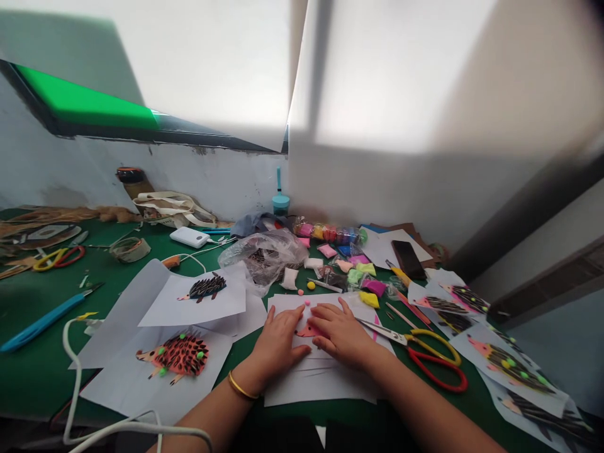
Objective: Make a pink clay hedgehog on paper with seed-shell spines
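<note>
A sheet of white paper lies on the green table in front of me, bearing a flat pink hedgehog-like shape. My left hand rests on the paper just left of the shape, fingers stretched out and thumb apart. Across the shape's right part lies my right hand, open, its fingers flat and hiding most of it. A tiny pink ball sits above the shape. Right of my right hand are scissors with yellow and red handles, their blades on the paper. A yellow ball lies beyond the sheet.
Finished hedgehog pictures lie to the left, more to the right. Behind are a plastic bag of dark seeds, colored clay packets and a phone. A blue utility knife and white cable occupy the left.
</note>
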Demonstrator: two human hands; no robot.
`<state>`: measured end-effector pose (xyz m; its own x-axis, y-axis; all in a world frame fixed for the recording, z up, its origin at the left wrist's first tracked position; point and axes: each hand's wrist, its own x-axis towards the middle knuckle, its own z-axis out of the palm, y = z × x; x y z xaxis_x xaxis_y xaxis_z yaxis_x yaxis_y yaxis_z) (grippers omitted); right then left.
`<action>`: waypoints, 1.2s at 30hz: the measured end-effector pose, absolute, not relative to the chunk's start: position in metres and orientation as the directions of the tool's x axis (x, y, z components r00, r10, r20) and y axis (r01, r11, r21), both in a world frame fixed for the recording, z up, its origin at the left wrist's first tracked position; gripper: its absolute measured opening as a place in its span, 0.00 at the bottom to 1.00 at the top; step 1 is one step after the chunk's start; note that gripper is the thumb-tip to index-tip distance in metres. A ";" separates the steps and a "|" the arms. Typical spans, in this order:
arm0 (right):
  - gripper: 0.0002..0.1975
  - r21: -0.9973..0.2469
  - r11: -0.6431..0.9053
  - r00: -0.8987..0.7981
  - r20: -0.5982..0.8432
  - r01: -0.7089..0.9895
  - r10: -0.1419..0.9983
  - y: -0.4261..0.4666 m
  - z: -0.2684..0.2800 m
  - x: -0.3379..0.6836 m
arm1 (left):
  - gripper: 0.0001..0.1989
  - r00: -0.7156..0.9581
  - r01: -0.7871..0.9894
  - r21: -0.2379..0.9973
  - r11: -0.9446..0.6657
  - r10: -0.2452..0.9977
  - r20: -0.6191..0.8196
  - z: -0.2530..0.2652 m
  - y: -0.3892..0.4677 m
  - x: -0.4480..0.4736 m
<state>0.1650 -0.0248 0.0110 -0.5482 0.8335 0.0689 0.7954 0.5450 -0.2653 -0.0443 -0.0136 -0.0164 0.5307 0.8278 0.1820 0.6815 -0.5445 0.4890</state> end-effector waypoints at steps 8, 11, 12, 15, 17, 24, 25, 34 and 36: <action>0.17 -0.272 0.544 -0.552 0.051 0.794 0.832 -0.019 0.009 0.162 | 0.42 0.530 0.679 0.494 -0.543 0.828 0.182 -0.014 -0.013 -0.044; 0.18 -0.254 0.553 -0.559 0.052 0.794 0.827 -0.019 0.008 0.164 | 0.42 0.531 0.677 0.490 -0.549 0.826 0.191 -0.015 -0.014 -0.044; 0.18 -0.256 0.552 -0.558 0.055 0.794 0.828 -0.020 0.008 0.165 | 0.43 0.532 0.676 0.490 -0.551 0.824 0.193 -0.016 -0.014 -0.044; 0.18 -0.269 0.544 -0.545 0.078 0.795 0.835 -0.021 0.006 0.172 | 0.43 0.533 0.670 0.497 -0.551 0.823 0.195 -0.018 -0.012 -0.045; 0.18 -0.274 0.524 -0.522 0.087 0.806 0.848 -0.022 0.003 0.179 | 0.43 0.536 0.667 0.498 -0.554 0.821 0.195 -0.018 -0.010 -0.046; 0.19 -0.266 0.453 -0.427 0.152 0.851 0.891 -0.029 -0.013 0.210 | 0.16 0.535 0.720 0.338 -0.605 0.795 0.285 -0.010 -0.014 -0.052; 0.19 -0.263 0.447 -0.415 0.171 0.855 0.894 -0.030 -0.015 0.213 | 0.13 0.536 0.729 0.309 -0.610 0.790 0.297 -0.007 -0.016 -0.053; 0.22 -0.238 0.368 -0.323 0.207 0.899 0.923 -0.040 -0.026 0.232 | 0.22 0.543 0.718 0.348 -0.603 0.798 0.263 -0.003 -0.022 -0.054; 0.22 -0.230 0.368 -0.325 0.204 0.901 0.924 -0.040 -0.028 0.233 | 0.25 0.535 0.720 0.368 -0.589 0.808 0.247 -0.004 -0.020 -0.055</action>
